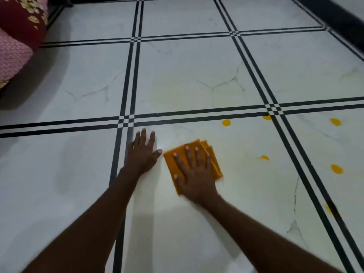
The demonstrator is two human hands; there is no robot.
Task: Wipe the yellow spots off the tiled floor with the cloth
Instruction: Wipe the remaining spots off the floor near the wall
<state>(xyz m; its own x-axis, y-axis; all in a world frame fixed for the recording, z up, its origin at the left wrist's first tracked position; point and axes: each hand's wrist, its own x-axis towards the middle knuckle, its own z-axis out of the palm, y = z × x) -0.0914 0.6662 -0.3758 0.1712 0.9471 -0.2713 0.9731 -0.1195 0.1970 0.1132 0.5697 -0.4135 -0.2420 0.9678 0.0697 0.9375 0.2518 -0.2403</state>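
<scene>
A folded orange cloth (213, 154) lies flat on the white tiled floor (197, 75) under my right hand (194, 173), whose straight spread fingers press it down. My left hand (142, 152) rests flat on the tile just left of the cloth, fingers straight. Several yellow spots sit to the right: one (226, 122) beyond the cloth near the black tile line, one (267, 117) on the line crossing, a half-smeared one (265, 157) right of the cloth, and two (335, 121) (336, 169) on the adjoining tile. A faint yellow smear (328, 208) lies on the black line.
Black double lines (197, 115) divide the floor into large tiles. Red and pink patterned bedding (17, 36) bulges in at the upper left. A dark skirting or wall edge (338, 16) runs along the upper right.
</scene>
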